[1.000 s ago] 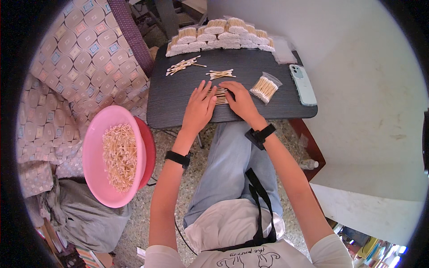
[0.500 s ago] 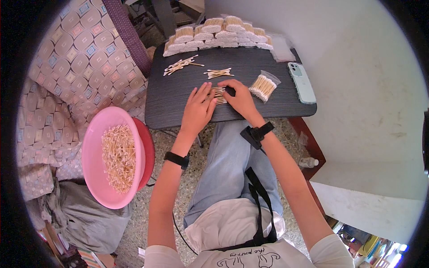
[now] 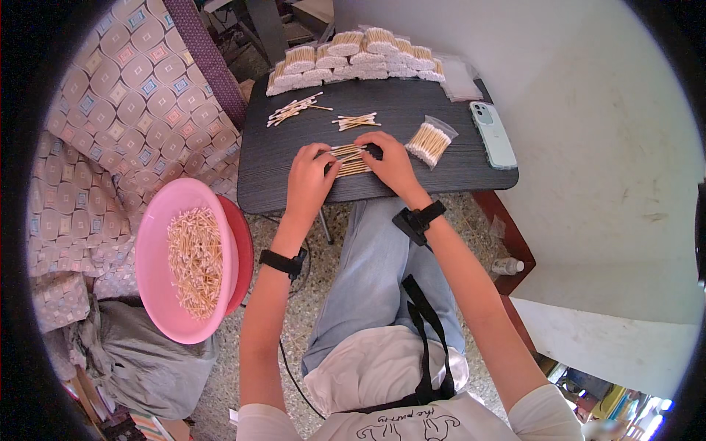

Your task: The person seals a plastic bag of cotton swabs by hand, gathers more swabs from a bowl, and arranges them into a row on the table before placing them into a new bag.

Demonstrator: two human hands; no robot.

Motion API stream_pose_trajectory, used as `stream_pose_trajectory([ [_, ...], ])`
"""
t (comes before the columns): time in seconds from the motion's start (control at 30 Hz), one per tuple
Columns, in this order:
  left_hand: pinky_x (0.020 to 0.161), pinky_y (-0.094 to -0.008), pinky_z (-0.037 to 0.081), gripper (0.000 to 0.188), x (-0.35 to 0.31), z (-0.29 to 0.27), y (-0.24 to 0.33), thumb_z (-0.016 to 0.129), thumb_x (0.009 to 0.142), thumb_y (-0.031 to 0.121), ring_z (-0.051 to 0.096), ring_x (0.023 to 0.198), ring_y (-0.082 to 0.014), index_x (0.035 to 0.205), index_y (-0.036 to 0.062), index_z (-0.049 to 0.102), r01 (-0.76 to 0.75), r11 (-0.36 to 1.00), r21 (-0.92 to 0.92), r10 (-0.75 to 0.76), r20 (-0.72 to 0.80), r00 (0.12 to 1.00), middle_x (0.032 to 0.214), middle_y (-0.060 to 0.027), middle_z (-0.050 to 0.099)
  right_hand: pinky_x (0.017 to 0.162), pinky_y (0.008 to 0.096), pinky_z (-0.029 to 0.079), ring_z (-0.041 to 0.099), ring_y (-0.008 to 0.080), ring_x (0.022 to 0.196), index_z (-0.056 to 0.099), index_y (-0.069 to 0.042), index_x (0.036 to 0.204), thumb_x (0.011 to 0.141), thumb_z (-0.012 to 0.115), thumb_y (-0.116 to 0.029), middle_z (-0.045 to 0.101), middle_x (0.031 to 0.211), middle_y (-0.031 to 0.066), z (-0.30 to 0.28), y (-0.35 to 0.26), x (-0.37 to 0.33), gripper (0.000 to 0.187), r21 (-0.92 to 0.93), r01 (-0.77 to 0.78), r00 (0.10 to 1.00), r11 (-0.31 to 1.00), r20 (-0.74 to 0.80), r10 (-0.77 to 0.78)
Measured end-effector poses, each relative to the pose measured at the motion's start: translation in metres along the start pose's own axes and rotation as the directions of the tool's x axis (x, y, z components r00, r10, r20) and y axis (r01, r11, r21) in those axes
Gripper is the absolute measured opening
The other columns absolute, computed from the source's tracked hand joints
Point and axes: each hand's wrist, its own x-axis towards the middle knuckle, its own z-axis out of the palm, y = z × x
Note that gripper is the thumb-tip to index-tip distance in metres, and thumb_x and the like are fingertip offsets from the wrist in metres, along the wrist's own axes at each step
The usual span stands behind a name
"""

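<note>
A row of cotton swabs [image 3: 353, 167] lies side by side near the front edge of the dark table. My left hand [image 3: 309, 180] curls around the left ends of this row, thumb and fingers at the cotton tips. From the other side, my right hand [image 3: 390, 163] presses its bent fingers and thumb on the right ends. Just beyond my hands is a small group of swabs [image 3: 357, 121], and a looser heap of swabs [image 3: 296, 109] lies farther left. A filled clear bag of swabs [image 3: 432, 142] rests right of my right hand.
Stacked bags of swabs [image 3: 360, 55] line the table's far edge, beside flat clear bags [image 3: 461, 79]. A pale phone [image 3: 493, 135] lies at the right edge. Left of the table stands a pink basin [image 3: 151, 257] full of loose swabs. A wall [image 3: 588, 147] rises on the right.
My left hand has shifted slightly left and its fingers have gone from stretched to curled, showing more of the swab row. My right hand stays at the row's right end.
</note>
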Motion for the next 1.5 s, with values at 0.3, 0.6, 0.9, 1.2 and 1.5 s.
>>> stream_pose_trajectory([
  [0.3, 0.08, -0.0383, 0.046, 0.01, 0.006, 0.003, -0.003, 0.065, 0.073, 0.006, 0.056, 0.089, -0.0286, 0.079, -0.0006, 0.059, -0.111, 0.984, 0.14, 0.103, 0.065, 0.993, 0.092, -0.0104, 0.059, 0.086, 0.0384, 0.044, 0.056, 0.0291, 0.096, 0.065, -0.005, 0.093, 0.075, 0.061, -0.003, 0.063, 0.097, 0.0097, 0.003, -0.005, 0.001, 0.018, 0.002, -0.002, 1.0, 1.0, -0.013, 0.002],
  [0.6, 0.082, -0.0371, 0.046, 0.018, 0.001, -0.003, -0.004, 0.059, 0.073, 0.004, 0.055, 0.094, -0.0281, 0.09, -0.001, 0.056, -0.366, 0.893, 0.262, 0.338, 0.144, 0.93, 0.097, -0.0108, 0.056, 0.084, 0.0385, 0.044, 0.057, 0.03, 0.094, 0.064, -0.003, 0.091, 0.075, 0.061, -0.003, 0.063, 0.095, 0.0106, 0.003, -0.001, 0.0, 0.016, -0.008, 0.008, 0.999, 1.0, -0.037, -0.008],
  [0.9, 0.082, -0.037, 0.047, 0.017, -0.002, -0.002, -0.008, 0.062, 0.072, 0.0, 0.055, 0.093, -0.0288, 0.088, -0.0021, 0.056, -0.31, 0.942, 0.13, 0.298, 0.104, 0.949, 0.094, -0.012, 0.056, 0.083, 0.0384, 0.044, 0.057, 0.0306, 0.094, 0.064, -0.003, 0.091, 0.075, 0.061, -0.003, 0.063, 0.095, 0.011, 0.004, -0.002, 0.0, 0.017, -0.007, 0.019, 0.999, 1.0, -0.045, -0.019],
  [1.2, 0.091, -0.0383, 0.044, 0.026, -0.008, -0.004, 0.005, 0.055, 0.081, 0.004, 0.052, 0.108, -0.0306, 0.105, -0.0038, 0.057, -0.182, 0.98, 0.077, 0.173, 0.115, 0.978, 0.113, -0.015, 0.056, 0.086, 0.0384, 0.044, 0.057, 0.0309, 0.097, 0.063, -0.002, 0.093, 0.076, 0.059, -0.002, 0.063, 0.098, 0.012, 0.003, -0.004, -0.001, 0.018, -0.034, 0.007, 0.999, 0.999, -0.031, -0.008],
  [1.5, 0.106, -0.0456, 0.027, 0.048, -0.013, 0.018, 0.012, 0.041, 0.095, 0.029, 0.036, 0.129, -0.0336, 0.131, -0.0032, 0.039, -0.092, 0.976, 0.198, 0.073, 0.105, 0.992, 0.134, -0.0208, 0.042, 0.091, 0.0412, 0.042, 0.055, 0.0354, 0.101, 0.06, -0.002, 0.107, 0.082, 0.046, 0.004, 0.06, 0.108, 0.0169, 0.006, -0.005, -0.004, 0.029, -0.086, 0.083, 0.993, 0.993, -0.077, -0.089],
])
